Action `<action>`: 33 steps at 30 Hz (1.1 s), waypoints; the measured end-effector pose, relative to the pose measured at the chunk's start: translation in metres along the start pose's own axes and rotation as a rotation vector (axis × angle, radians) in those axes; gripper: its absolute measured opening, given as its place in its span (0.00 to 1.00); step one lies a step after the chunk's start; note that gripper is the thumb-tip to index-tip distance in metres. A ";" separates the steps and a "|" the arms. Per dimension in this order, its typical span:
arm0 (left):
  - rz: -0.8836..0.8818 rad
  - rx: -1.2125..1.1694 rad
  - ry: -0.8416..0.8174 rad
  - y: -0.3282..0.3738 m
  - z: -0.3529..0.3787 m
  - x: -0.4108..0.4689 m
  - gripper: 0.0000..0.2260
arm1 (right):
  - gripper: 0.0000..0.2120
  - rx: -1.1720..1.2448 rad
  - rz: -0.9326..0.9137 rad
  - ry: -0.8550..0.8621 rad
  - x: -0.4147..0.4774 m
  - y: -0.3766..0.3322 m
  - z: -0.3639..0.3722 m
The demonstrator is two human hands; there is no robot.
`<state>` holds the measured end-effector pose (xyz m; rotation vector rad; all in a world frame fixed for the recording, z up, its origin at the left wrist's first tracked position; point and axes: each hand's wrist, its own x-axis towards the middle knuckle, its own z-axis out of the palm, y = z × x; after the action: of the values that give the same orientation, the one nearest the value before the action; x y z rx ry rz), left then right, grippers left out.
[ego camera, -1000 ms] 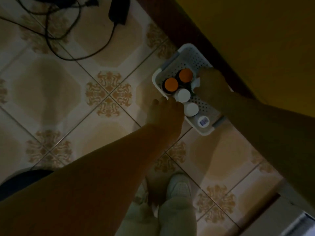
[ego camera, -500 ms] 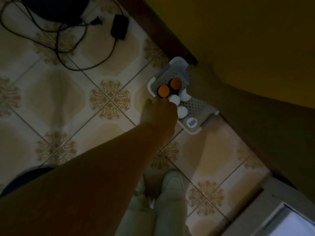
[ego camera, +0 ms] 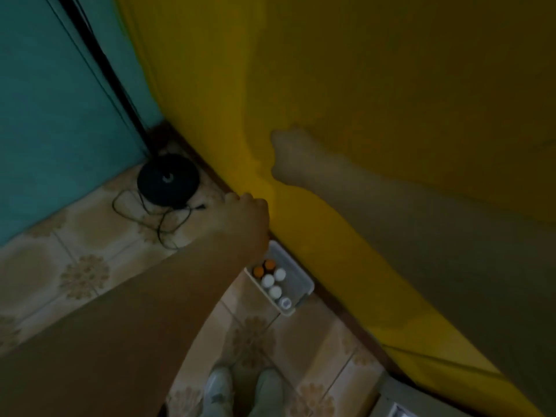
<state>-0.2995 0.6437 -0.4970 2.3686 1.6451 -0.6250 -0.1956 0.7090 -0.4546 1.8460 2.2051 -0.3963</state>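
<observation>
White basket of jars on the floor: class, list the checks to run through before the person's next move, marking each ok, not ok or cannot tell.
1. White basket sits flat on the tiled floor against the yellow wall: ok.
2. Orange-lidded jars and white-lidded jars upright, lids on: ok.
3. Left hand holds nothing: cannot tell, too dim.
4. Right hand holds nothing: cannot tell, blurred.
5. Black cable lies apart from the shoes: ok.

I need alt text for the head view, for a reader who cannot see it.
The left hand and right hand hover above a white basket of orange- and white-lidded jars on a tiled floor beside a yellow wall. A round black device sits in the corner.
</observation>
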 end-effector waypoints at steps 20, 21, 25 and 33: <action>0.176 -0.105 0.552 0.054 -0.355 -0.278 0.23 | 0.17 -0.185 0.288 0.612 -0.370 0.001 -0.394; 0.233 -0.094 0.576 0.071 -0.361 -0.291 0.23 | 0.17 -0.180 0.351 0.615 -0.398 0.009 -0.394; 0.456 -0.102 0.635 0.137 -0.369 -0.341 0.19 | 0.16 -0.138 0.586 0.571 -0.495 0.033 -0.388; 0.992 -0.092 0.636 0.328 -0.339 -0.491 0.21 | 0.12 -0.102 1.021 0.568 -0.752 0.079 -0.328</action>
<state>-0.0620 0.2388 -0.0035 2.9980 0.3806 0.4067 0.0103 0.1461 0.1113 2.9035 1.1441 0.4729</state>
